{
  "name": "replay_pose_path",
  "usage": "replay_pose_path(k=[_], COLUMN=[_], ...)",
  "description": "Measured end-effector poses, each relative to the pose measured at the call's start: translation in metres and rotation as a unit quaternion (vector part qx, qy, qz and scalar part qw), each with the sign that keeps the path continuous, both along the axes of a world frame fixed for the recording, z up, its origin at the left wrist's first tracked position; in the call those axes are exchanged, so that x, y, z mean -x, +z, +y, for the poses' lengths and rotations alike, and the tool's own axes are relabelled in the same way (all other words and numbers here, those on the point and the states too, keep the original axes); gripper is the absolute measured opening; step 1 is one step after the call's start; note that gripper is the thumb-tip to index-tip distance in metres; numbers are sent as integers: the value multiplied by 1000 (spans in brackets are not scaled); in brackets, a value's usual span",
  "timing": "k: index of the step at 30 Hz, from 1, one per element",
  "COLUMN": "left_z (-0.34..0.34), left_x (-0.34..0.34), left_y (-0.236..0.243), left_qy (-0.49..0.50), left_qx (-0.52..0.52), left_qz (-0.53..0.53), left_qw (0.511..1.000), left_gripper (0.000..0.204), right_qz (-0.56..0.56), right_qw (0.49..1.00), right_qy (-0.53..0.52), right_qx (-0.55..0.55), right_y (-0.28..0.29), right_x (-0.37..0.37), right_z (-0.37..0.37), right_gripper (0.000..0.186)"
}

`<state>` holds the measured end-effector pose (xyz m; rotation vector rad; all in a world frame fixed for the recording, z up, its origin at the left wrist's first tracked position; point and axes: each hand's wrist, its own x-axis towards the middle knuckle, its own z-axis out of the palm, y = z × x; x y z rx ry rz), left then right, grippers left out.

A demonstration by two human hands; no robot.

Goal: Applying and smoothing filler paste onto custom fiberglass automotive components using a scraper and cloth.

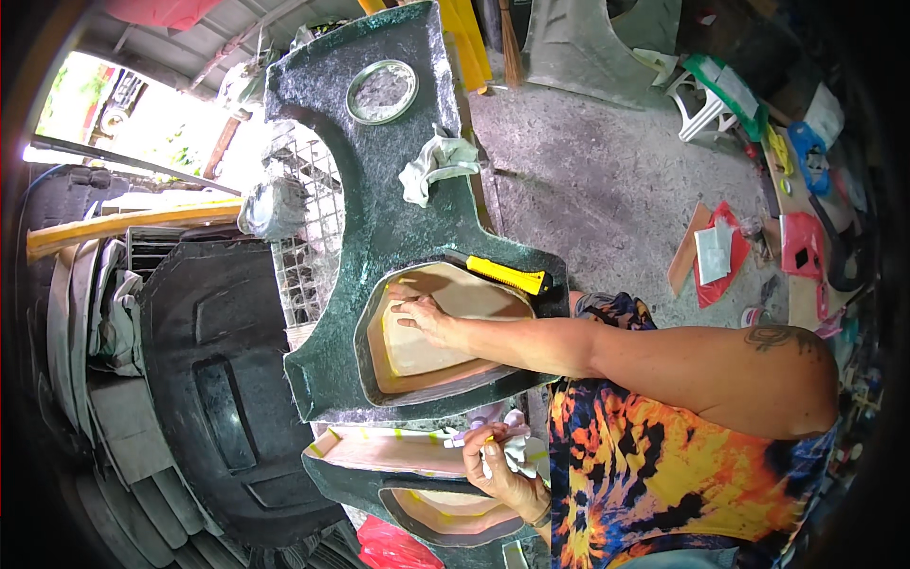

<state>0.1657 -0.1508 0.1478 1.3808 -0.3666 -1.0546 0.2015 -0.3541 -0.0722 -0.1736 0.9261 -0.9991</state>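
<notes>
My right hand (422, 321) reaches into a shallow recess with a pale tan lining (445, 327), its fingers spread near the far wall. A thin yellow strip (384, 341) runs along that wall beside the fingertips. The recess belongs to a large dark green moulded panel (398, 218). On the rim beyond my forearm rests a yellow utility knife (507, 275), apart from the hand. My left hand (498, 479) is closed on a crumpled white wad (519, 450), cloth or paper. Something small and yellow shows at its fingertips, too small to name.
A grey-white rag (441, 166) and a round tin lid (382, 92) lie on the panel. Below stands a second moulded piece (351, 450) with yellow strips. A black panel (227, 398) leans at the left. A white stool (701, 109) stands on the concrete floor (569, 180).
</notes>
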Motion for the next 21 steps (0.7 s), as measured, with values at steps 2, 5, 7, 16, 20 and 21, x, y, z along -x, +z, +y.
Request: replay_pose_path(k=[2, 5, 7, 16, 20, 21], left_z=[0, -2, -4, -4, -4, -5], left_x=[0, 1, 1, -2, -1, 0], left_y=[0, 1, 2, 6, 9, 9], left_qy=[2, 3, 5, -7, 2, -2], left_qx=[4, 8, 7, 25, 38, 38], left_qz=[2, 3, 2, -17, -14, -15], left_qw=[1000, 1000, 1000, 1000, 999, 999], left_gripper=[16, 16, 16, 15, 16, 16], right_qz=[2, 18, 37, 174, 156, 158], right_qw=[1000, 999, 998, 984, 986, 985], right_qy=[9, 27, 31, 14, -58, -62], right_qx=[9, 17, 39, 42, 27, 27], right_y=[-3, -9, -9, -13, -10, -9], right_x=[0, -2, -4, -20, -19, -15], right_z=[1, -1, 1, -10, -14, -16], right_gripper=[47, 53, 54, 50, 22, 22])
